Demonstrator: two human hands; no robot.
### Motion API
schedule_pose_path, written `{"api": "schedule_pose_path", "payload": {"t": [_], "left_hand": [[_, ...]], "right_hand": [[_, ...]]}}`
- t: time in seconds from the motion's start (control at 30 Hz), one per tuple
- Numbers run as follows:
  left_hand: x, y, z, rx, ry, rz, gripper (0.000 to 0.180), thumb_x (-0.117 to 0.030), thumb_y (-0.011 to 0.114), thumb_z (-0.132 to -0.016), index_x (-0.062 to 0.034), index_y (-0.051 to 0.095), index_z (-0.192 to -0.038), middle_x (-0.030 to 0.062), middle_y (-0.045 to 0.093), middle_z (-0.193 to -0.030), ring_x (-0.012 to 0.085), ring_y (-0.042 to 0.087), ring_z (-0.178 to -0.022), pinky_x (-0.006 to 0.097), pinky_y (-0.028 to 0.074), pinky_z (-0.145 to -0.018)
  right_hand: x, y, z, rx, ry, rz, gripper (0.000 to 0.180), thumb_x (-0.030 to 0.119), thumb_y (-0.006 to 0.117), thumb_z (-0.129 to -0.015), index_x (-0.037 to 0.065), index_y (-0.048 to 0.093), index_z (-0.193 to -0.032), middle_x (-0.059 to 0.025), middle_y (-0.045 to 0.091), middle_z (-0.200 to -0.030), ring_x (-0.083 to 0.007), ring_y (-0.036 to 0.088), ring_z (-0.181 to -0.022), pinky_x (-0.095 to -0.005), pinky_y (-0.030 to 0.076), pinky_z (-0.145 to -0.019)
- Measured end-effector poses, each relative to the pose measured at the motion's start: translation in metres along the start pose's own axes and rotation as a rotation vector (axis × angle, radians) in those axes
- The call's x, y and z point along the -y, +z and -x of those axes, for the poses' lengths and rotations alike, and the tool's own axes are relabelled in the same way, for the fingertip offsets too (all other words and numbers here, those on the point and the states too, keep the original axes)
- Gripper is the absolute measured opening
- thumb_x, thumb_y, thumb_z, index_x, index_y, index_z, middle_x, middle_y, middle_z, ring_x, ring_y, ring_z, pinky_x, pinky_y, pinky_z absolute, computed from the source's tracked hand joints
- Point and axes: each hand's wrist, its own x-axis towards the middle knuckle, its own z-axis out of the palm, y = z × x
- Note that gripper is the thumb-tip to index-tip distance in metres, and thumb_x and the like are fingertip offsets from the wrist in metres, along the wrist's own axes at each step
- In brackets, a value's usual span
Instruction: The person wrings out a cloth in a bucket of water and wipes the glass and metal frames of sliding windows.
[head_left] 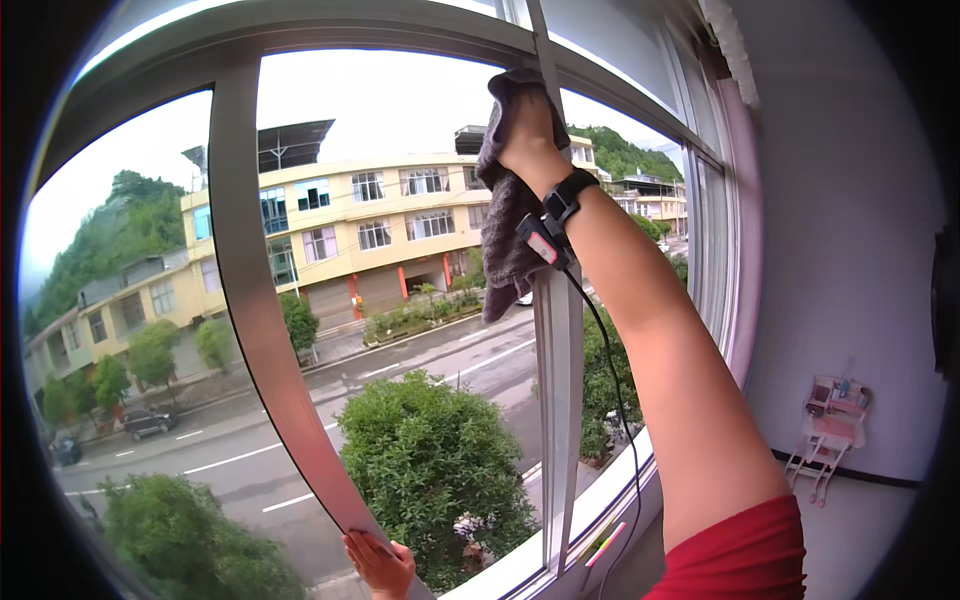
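Note:
My right hand [527, 130] is raised high against the window frame's middle upright [557, 340], pressing a grey cloth [503, 235] to the glass near the top rail; the cloth hangs down below the hand. A black wrist strap with a small device [553, 222] sits on that wrist, and a thin black cable runs down the arm. My left hand [380, 563] rests at the bottom, fingers on the lower end of the slanting left upright [250, 290]. It holds nothing loose.
Through the glass lie a street, green trees and yellow buildings. The white window sill [590, 510] runs along the bottom with a small coloured object on it. To the right is a white wall and a small pink toy stand [832, 430] on the floor.

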Motion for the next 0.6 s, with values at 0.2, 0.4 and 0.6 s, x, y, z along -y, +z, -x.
{"api": "schedule_pose_path", "payload": {"t": [0.2, 0.4, 0.6], "left_hand": [[0.027, 0.001, 0.016, -0.017, -0.075, 0.016, 0.078, -0.015, 0.053, -0.072, 0.0156, 0.019, -0.135, 0.0345, 0.023, -0.140, 0.0497, 0.024, -0.131, 0.053, 0.023, -0.108], [0.031, 0.009, 0.014, -0.095, -0.089, 0.044, 0.077, -0.014, 0.053, -0.074, 0.0108, 0.018, -0.138, 0.0320, 0.022, -0.141, 0.0486, 0.024, -0.131, 0.053, 0.023, -0.108], [0.038, -0.007, 0.018, 0.005, -0.062, -0.071, 0.064, -0.030, 0.049, -0.083, 0.0116, 0.037, -0.129, 0.0311, 0.039, -0.132, 0.0460, 0.041, -0.121, 0.049, 0.035, -0.102]], "right_hand": [[0.059, -0.039, 0.123, 0.263, 0.067, -0.464, 0.068, 0.010, 0.067, -0.065, -0.006, 0.038, -0.124, -0.0243, 0.045, -0.119, -0.0364, 0.045, -0.112, -0.0364, 0.037, -0.098], [0.044, -0.051, 0.184, 0.491, -0.109, -0.125, 0.095, 0.022, 0.077, -0.050, -0.008, 0.035, -0.129, -0.0221, 0.044, -0.123, -0.0341, 0.038, -0.119, -0.0346, 0.025, -0.108], [0.033, -0.059, 0.058, 0.544, -0.187, 0.398, 0.062, 0.040, 0.049, -0.083, 0.005, 0.044, -0.134, -0.0141, 0.042, -0.139, -0.0258, 0.035, -0.130, -0.0342, 0.018, -0.109]]}}
